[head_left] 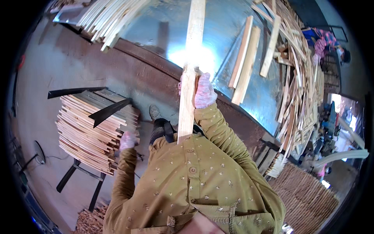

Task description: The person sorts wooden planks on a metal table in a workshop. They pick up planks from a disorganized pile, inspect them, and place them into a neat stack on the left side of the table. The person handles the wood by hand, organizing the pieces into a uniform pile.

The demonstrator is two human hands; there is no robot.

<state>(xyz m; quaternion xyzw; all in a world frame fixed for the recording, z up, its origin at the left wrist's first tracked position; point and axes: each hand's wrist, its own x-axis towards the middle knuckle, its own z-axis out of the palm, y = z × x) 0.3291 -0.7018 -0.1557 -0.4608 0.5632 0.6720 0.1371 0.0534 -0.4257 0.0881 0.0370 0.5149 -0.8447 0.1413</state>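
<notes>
A long pale wooden board runs from over the metal table down to my chest. My right hand, in a pinkish-white knit glove, is closed round it; fingertips show at its far edge. My left hand, gloved the same way, is down at the left, against the near ends of a stack of wooden slats. Its fingers are too small and blurred to read. The stack lies in a stand with dark metal arms.
Bundled slats lie on the shiny metal table at the far left. Loose boards and a heap of thin strips cover its right side. Stacked wood stands lower right. Another person is at the far right.
</notes>
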